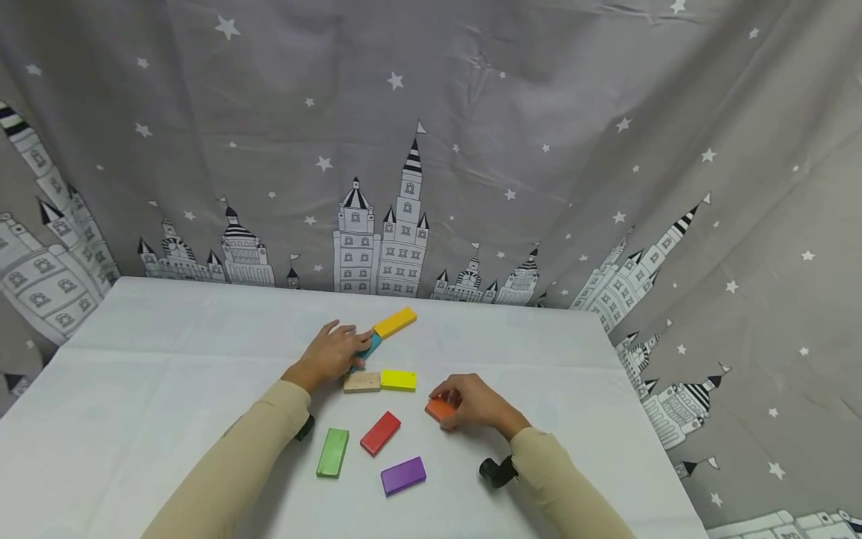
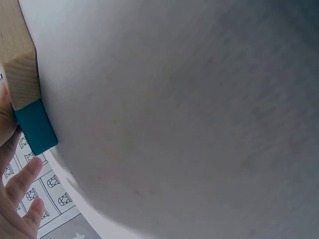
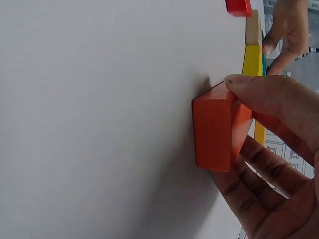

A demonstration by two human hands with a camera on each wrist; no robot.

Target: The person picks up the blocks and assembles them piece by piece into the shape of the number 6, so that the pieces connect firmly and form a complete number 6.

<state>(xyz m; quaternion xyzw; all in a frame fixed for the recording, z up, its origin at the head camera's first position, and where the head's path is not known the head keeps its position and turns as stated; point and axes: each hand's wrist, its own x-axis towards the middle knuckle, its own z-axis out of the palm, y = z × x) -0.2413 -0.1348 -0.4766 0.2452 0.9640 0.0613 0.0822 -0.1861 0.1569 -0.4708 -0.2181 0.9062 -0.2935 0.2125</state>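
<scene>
My left hand (image 1: 334,352) is at the blue block (image 1: 367,350), with thumb and index finger at its sides and the other fingers spread. Its far end meets an orange-yellow block (image 1: 395,323). The near end lies by a plain wooden block (image 1: 362,382), which lines up end to end with a bright yellow block (image 1: 398,380). In the left wrist view the blue block (image 2: 37,127) shows just past the wooden one (image 2: 20,69). To the right, my right hand (image 1: 474,403) pinches an orange block (image 1: 441,409) between thumb and fingers, low over the white table.
Nearer me on the white table (image 1: 168,419) lie a red block (image 1: 380,433), a green block (image 1: 333,453) and a purple block (image 1: 403,476), apart from one another. A grey curtain (image 1: 471,150) with printed castles and stars hangs behind the table and along its right side.
</scene>
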